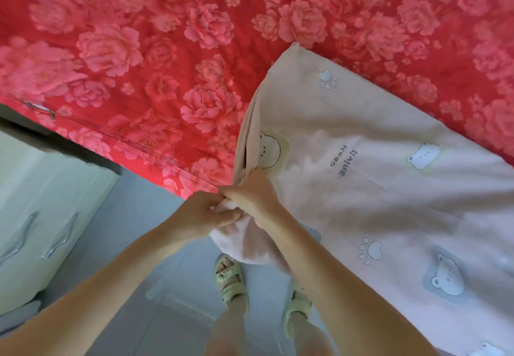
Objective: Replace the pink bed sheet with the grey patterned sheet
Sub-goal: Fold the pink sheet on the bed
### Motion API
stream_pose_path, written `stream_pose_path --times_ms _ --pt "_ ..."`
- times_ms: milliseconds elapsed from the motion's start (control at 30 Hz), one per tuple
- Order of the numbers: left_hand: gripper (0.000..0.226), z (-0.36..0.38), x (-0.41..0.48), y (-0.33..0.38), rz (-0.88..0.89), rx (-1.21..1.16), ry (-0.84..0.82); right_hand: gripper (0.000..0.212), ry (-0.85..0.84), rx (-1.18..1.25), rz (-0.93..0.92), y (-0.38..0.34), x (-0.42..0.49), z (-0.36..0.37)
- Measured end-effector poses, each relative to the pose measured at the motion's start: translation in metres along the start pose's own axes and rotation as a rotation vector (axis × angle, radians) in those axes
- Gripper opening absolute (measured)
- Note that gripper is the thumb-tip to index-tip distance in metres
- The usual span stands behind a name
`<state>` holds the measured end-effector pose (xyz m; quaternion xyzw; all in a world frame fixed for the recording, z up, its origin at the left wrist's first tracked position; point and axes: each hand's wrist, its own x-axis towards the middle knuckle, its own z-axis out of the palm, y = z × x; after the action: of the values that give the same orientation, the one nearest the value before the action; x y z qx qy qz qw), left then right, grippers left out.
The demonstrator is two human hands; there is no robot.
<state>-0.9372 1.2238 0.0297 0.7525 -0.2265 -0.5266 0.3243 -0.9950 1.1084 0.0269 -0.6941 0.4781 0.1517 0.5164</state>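
pink floral sheet (167,49) lies spread over the bed (91,133). the pale grey bear-print sheet (375,188) covers the bed's right part and hangs off its near edge. at that edge the left hand (204,213) and right hand (250,193) both grip the bear-print sheet's bunched corner, fingers curled round the cloth. green sandals (229,277) stand on the floor (155,216) below.
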Motion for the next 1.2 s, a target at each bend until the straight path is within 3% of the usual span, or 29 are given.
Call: stream_pose_path --times_ms 100,267,367,400,467,533,633,700,867,933,1100,1200 --pt "0.028 -0.001 -0.014 0.041 -0.045 0.027 -0.179 0.024 0.14 0.009 -0.029 0.019 -0.028 -0.046" --pt "0.061 0.008 0.028 0.125 -0.209 -0.33 0.148 0.028 0.228 -0.129 -0.171 0.058 -0.098 -0.115" --pt "0.082 0.04 0.058 0.198 -0.202 -0.34 0.129 0.024 0.178 -0.147 -0.235 0.073 -0.138 -0.152" --pt "0.077 0.055 0.069 0.219 -0.206 -0.365 0.1 0.023 0.158 -0.121 -0.254 0.078 -0.153 -0.167" --pt "0.047 0.076 0.091 0.248 -0.208 -0.432 0.099 0.021 0.136 -0.079 -0.275 0.087 -0.181 -0.195" --pt "0.02 0.099 0.108 0.27 -0.177 -0.398 0.218 0.022 0.147 -0.008 -0.267 0.104 -0.212 -0.231" --pt "0.024 0.142 0.115 0.312 -0.062 -0.339 0.321 0.044 0.22 0.16 -0.209 0.149 -0.262 -0.289" --pt "0.043 0.156 0.112 0.343 0.06 -0.296 0.41 0.058 0.249 0.208 -0.224 0.171 -0.279 -0.31" --pt "0.045 0.295 0.089 0.465 0.511 0.026 0.345 0.057 0.326 0.424 -0.191 0.267 -0.338 -0.366" --pt "0.055 0.354 0.078 0.499 0.576 0.131 0.296 0.058 0.345 0.572 -0.178 0.304 -0.362 -0.39" --pt "0.049 0.533 0.061 0.567 0.646 0.366 0.302 0.06 0.47 0.835 -0.07 0.436 -0.415 -0.465" --pt "0.046 0.634 0.056 0.584 0.68 0.489 0.272 0.057 0.561 0.87 0.059 0.506 -0.429 -0.49"
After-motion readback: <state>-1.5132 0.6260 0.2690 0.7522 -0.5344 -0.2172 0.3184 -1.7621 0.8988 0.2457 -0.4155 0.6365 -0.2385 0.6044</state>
